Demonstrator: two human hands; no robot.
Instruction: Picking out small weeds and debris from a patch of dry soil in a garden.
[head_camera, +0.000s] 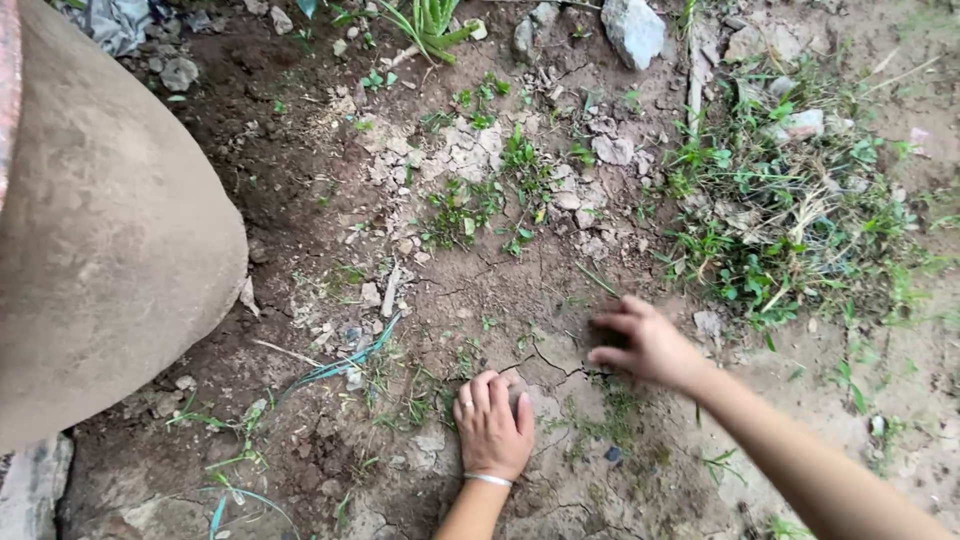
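My left hand (492, 425) lies palm-down on the cracked soil (560, 365), fingers curled together and pressed to the ground, grasping nothing; a thin bangle (488, 480) circles the wrist. The long crack in that soil starts just beside my fingertips, at about two o'clock from them, and runs toward my other hand.

My right hand (640, 343) sits at two o'clock from the left, near but apart. Its grip is half-clenched, fingers hooked down into the dirt at the far end of the crack. It looks as if the fingertips are dug under the edge of a soil slab, though the blur there keeps me from being sure.

Outward from the right hand, at one to two o'clock, spreads a clump of weeds (790, 230). At twelve o'clock from my left hand lie pale stone chips (470, 150) among small green sprouts. Far off at twelve stands a grey rock (633, 28). At nine to ten o'clock bulges a big brown clay pot (100, 230).
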